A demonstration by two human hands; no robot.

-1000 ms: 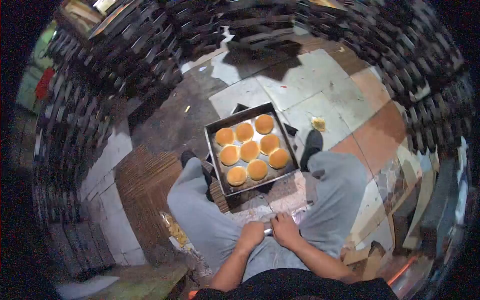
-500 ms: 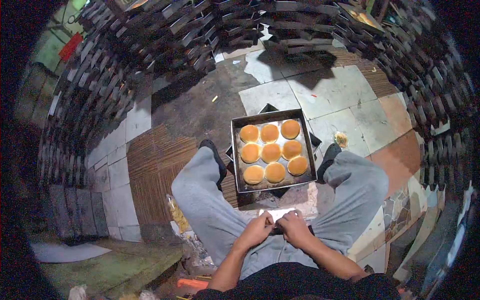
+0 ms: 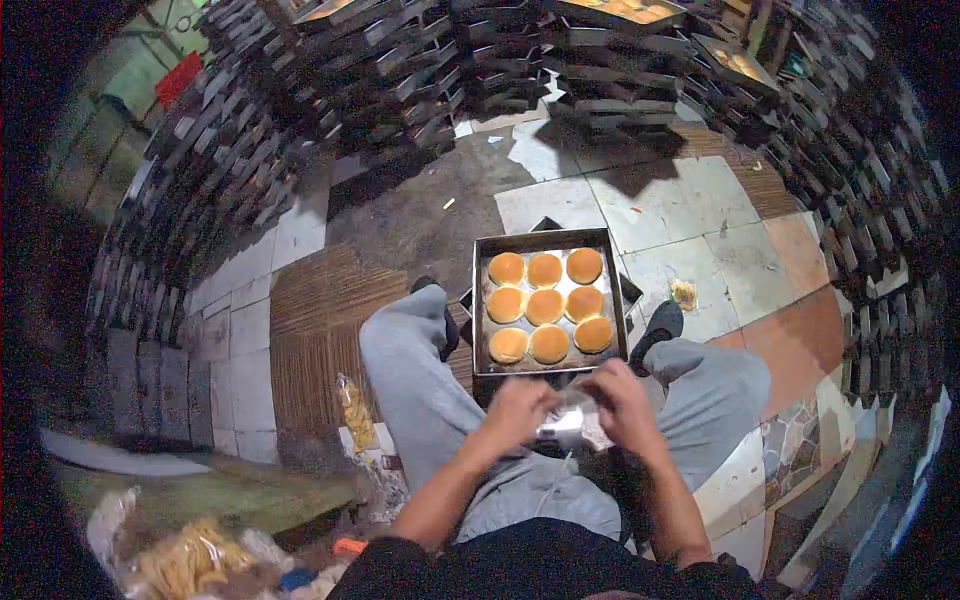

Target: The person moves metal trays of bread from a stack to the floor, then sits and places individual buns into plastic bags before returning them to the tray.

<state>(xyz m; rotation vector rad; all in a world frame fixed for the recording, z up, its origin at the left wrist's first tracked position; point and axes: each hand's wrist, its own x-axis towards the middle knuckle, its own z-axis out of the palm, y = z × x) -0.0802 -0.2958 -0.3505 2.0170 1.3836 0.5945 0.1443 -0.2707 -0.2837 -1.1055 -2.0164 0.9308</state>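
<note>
Between my legs, a shiny, see-through plastic bag [image 3: 572, 425] stretches between my two hands. My left hand [image 3: 520, 410] has its fingers closed on the bag's left side, and my right hand [image 3: 622, 405] grips the right side near its upper edge. Both hands are slightly blurred. Just beyond them stands a square metal baking tray [image 3: 484, 366], resting on another tray turned at an angle. Several round golden-brown buns [image 3: 545, 306] lie in it in three rows; some touch one another.
Tall stacks of dark trays [image 3: 400, 80] curve around the work spot. A bag of yellowish food [image 3: 355, 415] lies left of my left leg, and more bagged food [image 3: 190, 565] sits at lower left. A small scrap [image 3: 683, 293] is on the tiles by my right foot.
My hands have risen toward the tray and moved apart, spreading the plastic bag between them. The view has tilted slightly, bringing bagged food into sight at lower left. The buns stay put.
</note>
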